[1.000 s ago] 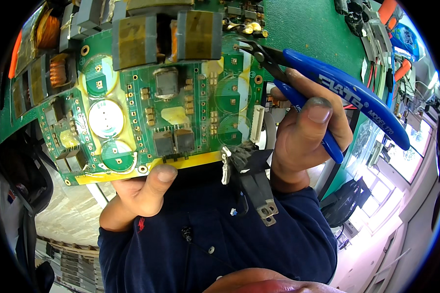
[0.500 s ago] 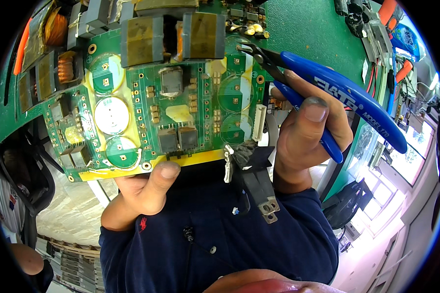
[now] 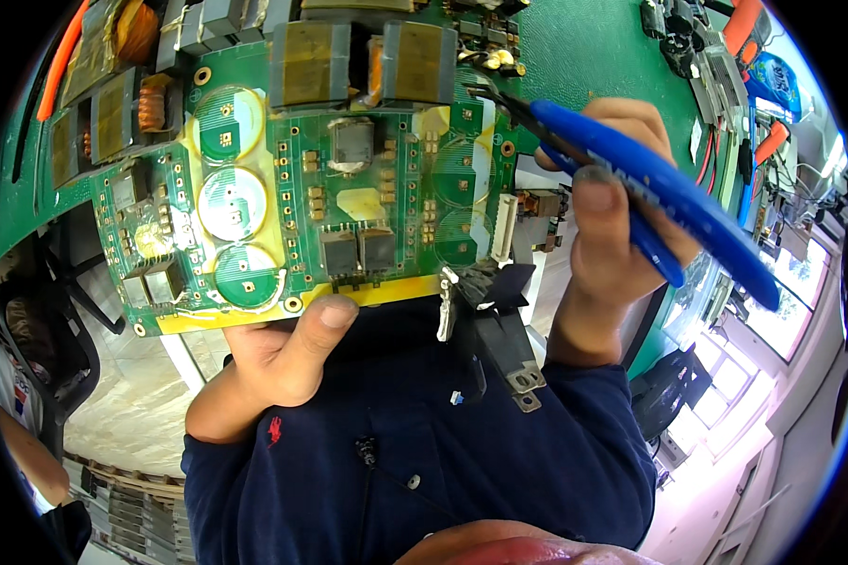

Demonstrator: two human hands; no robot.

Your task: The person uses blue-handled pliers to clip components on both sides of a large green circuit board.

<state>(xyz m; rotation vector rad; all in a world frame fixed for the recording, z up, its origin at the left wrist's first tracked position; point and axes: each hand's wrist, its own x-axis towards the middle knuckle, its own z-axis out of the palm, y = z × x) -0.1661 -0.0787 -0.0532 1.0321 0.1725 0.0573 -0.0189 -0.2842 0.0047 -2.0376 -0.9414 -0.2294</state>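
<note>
My left hand (image 3: 297,353) grips the near yellow-edged side of a large green circuit board (image 3: 356,262), thumb on top and fingers hidden beneath. The board carries dark block transformers (image 3: 311,66), copper-wound coils and round capacitor footprints. My right hand (image 3: 612,202) is wrapped round blue-handled cutting pliers (image 3: 669,193). Their dark, narrow jaws (image 3: 485,92) point left, over the board's far right part near the top round footprint; whether they touch it I cannot tell. A black bracket with a metal tab (image 3: 504,348) sticks out from the board's near right corner.
A green work surface (image 3: 575,56) lies behind the board. Black cylindrical parts (image 3: 678,38), grey metal pieces and orange-handled tools (image 3: 773,141) sit at the far right. A black chair (image 3: 52,330) and another person's arm (image 3: 33,461) are at the left.
The board has shifted slightly right in view, with my left hand still on it. The pliers have moved a little right, their handles blurred and closer together.
</note>
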